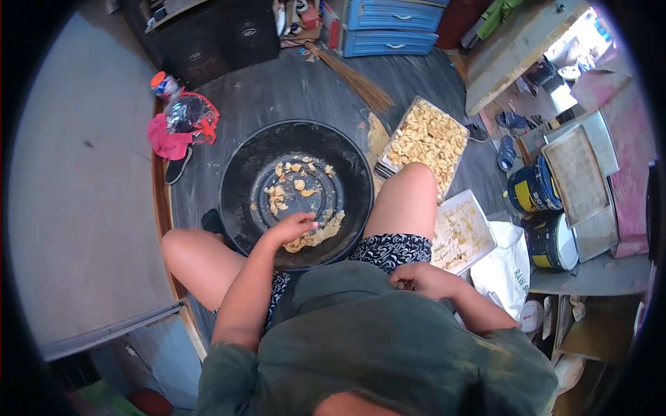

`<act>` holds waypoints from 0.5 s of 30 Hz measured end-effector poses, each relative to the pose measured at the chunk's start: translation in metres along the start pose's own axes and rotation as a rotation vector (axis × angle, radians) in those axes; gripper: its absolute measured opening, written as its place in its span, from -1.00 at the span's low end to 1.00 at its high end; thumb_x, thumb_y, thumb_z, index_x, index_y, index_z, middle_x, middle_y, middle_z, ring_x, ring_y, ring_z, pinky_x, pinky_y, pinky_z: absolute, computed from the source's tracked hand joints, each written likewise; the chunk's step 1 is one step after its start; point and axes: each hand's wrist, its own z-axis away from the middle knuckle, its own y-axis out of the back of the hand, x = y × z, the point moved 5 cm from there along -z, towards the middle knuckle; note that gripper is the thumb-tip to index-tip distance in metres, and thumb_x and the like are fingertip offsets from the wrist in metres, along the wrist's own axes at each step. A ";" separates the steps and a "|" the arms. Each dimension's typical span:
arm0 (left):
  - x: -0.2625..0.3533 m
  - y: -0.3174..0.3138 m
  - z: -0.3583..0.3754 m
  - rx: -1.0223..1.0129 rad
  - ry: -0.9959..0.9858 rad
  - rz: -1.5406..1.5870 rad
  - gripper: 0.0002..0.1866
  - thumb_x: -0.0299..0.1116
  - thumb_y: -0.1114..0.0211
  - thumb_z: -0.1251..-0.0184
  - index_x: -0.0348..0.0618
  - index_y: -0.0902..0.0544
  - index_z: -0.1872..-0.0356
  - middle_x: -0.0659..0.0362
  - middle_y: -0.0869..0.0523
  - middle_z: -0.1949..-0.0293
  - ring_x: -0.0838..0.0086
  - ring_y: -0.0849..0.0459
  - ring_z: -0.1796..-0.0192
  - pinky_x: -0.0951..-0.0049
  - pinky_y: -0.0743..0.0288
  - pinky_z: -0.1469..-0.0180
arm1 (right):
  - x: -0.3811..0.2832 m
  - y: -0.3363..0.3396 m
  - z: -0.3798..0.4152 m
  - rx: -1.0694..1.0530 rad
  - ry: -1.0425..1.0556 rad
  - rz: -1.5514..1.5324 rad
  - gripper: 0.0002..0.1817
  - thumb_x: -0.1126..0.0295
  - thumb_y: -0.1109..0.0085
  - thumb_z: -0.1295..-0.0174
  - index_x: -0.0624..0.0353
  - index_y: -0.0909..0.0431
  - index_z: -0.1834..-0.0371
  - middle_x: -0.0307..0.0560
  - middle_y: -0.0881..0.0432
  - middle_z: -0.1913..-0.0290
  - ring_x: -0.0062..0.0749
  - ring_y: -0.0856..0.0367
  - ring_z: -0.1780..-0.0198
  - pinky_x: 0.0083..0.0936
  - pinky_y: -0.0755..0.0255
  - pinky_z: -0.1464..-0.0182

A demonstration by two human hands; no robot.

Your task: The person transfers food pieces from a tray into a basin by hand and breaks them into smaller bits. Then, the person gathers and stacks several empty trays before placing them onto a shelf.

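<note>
A wide black basin [239, 163] stands on the floor between my knees. Pale, crumbly dough-like pieces [277, 197] lie scattered on its bottom, and a longer band of crumbly mass [326, 232] lies along the near side. Over that band, inside the rim, is my left hand [293, 227], fingers loosely extended and nothing visible in them. My right hand [420, 279] rests against my lap at the shirt's hem, fingers curled; what they hold, if anything, is hidden. A tray heaped with yellowish chunks [427, 139] sits beyond my right knee.
Nearer on the right is a smeared tray [465, 232] beside a white sack [503, 267]. Paint buckets [538, 187] and leaning metal trays [579, 173] stand farther right. A broom [354, 80] lies ahead; a pink-and-red bag [173, 135] and a shoe [179, 166] are left.
</note>
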 end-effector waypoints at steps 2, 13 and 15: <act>0.003 -0.002 0.003 -0.034 0.028 -0.038 -0.43 -0.05 -0.19 -0.17 -0.27 -0.42 -0.08 0.04 -0.50 -0.04 0.36 -0.43 -0.09 0.47 -0.27 -0.11 | -0.003 -0.004 -0.015 0.038 0.059 0.078 -0.72 0.51 -0.19 0.12 0.23 -0.48 0.25 -0.16 -0.52 0.38 -0.50 -0.47 0.39 -0.57 -0.42 0.39; 0.019 -0.001 -0.003 0.006 0.103 0.146 -0.49 -0.12 -0.16 -0.21 -0.28 -0.42 -0.08 0.12 -0.54 0.07 0.47 -0.46 0.04 0.51 -0.30 0.00 | -0.001 -0.008 0.009 0.151 0.391 -0.161 -0.86 0.42 -0.04 -0.14 0.27 -0.47 0.33 -0.07 -0.50 0.32 -0.34 -0.44 0.18 -0.49 -0.33 0.13; 0.020 -0.002 0.000 0.040 0.130 0.190 -0.50 -0.12 -0.15 -0.21 -0.27 -0.43 -0.07 0.15 -0.54 0.08 0.50 -0.46 0.06 0.53 -0.31 0.03 | -0.001 -0.010 0.013 0.157 0.380 -0.206 -0.85 0.40 0.00 -0.19 0.28 -0.47 0.33 -0.07 -0.50 0.32 -0.36 -0.45 0.20 -0.51 -0.33 0.14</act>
